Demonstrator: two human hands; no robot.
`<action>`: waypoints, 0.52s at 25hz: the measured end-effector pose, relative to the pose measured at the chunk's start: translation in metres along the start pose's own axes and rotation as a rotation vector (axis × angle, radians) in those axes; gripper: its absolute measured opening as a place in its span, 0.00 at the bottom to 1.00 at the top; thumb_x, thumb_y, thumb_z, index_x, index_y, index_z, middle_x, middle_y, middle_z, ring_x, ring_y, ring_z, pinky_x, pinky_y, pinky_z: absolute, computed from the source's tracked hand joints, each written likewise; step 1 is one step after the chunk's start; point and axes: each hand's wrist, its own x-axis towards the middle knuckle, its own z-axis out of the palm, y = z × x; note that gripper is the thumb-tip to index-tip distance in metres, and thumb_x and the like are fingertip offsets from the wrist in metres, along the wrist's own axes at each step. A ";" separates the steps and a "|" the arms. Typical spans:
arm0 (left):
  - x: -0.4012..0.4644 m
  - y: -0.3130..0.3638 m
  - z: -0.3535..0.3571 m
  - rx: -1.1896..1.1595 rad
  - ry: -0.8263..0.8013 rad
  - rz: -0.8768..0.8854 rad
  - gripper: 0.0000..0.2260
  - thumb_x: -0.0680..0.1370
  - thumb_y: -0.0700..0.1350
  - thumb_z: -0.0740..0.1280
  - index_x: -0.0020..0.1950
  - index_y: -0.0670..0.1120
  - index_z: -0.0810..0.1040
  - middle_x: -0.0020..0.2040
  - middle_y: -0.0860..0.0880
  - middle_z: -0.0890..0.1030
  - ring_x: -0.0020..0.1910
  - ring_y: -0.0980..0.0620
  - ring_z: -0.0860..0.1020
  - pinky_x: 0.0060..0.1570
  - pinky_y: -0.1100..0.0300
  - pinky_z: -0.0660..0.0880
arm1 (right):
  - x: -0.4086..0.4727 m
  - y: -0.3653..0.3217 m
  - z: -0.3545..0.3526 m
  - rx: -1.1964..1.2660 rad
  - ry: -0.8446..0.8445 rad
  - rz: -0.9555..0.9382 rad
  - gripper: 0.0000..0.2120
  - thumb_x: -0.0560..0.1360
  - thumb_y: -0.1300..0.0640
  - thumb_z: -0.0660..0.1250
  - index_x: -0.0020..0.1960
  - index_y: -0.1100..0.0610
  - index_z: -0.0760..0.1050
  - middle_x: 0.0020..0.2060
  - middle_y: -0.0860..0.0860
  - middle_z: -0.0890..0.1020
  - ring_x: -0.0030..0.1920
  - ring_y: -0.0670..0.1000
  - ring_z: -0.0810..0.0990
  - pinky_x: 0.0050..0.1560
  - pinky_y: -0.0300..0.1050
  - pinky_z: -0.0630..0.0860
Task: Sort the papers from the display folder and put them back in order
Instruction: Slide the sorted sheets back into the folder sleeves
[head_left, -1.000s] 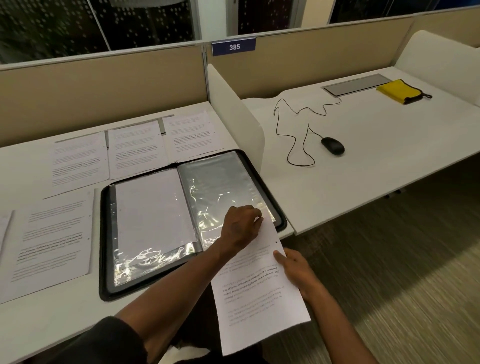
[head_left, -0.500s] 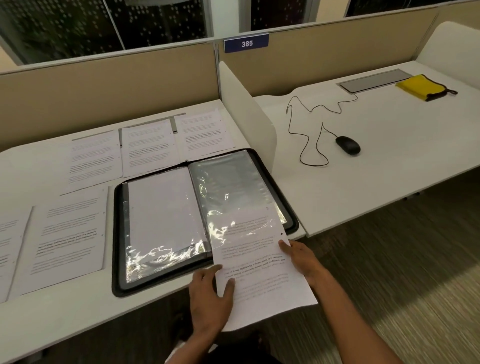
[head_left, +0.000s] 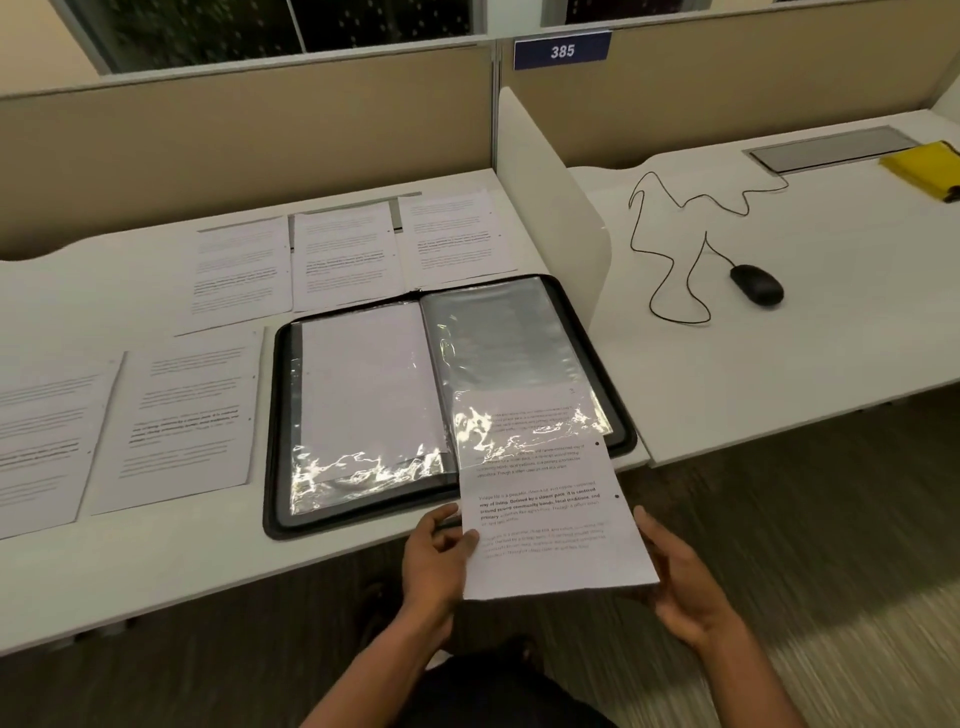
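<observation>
A black display folder (head_left: 621, 415) lies open on the white desk (head_left: 208, 561), clear sleeves on both pages. The left sleeve (head_left: 363, 395) holds a white sheet. A printed sheet (head_left: 550, 519) sits partly inside the right sleeve (head_left: 509, 353), its lower half sticking out over the desk edge. My left hand (head_left: 434, 561) pinches the sheet's left edge, thumb on top. My right hand (head_left: 680, 587) holds the lower right corner with loosely curved fingers. Several other printed pages (head_left: 192, 415) lie spread on the desk left of and behind the folder.
A white divider panel (head_left: 550, 208) stands right of the folder. On the neighbouring desk lie a black mouse (head_left: 756, 283) with a looping cable, a grey panel (head_left: 831, 148) and a yellow pouch (head_left: 922, 169). A beige partition runs along the back.
My left hand left the sleeve's mouth and came down to the sheet's left edge. The sheet has slid further up into the right sleeve. My right hand shifted to the lower corner.
</observation>
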 end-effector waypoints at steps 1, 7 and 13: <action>0.001 -0.002 0.002 0.013 -0.003 0.016 0.16 0.78 0.37 0.69 0.63 0.51 0.74 0.52 0.46 0.83 0.48 0.47 0.84 0.38 0.56 0.82 | -0.004 0.006 -0.002 -0.047 0.008 -0.020 0.24 0.76 0.42 0.66 0.66 0.56 0.78 0.58 0.59 0.84 0.57 0.61 0.82 0.50 0.53 0.79; 0.006 0.002 0.019 0.222 -0.009 0.202 0.18 0.78 0.41 0.71 0.66 0.53 0.73 0.55 0.49 0.82 0.49 0.55 0.82 0.39 0.63 0.81 | 0.005 0.024 0.012 0.012 0.254 -0.155 0.13 0.80 0.61 0.66 0.64 0.60 0.76 0.50 0.58 0.86 0.41 0.56 0.85 0.36 0.46 0.79; 0.052 0.022 0.015 1.065 0.091 0.817 0.22 0.76 0.52 0.72 0.69 0.50 0.73 0.60 0.49 0.73 0.54 0.52 0.75 0.48 0.55 0.79 | 0.016 0.037 0.040 0.090 0.208 -0.167 0.16 0.76 0.60 0.71 0.63 0.55 0.76 0.56 0.57 0.84 0.54 0.58 0.85 0.42 0.48 0.81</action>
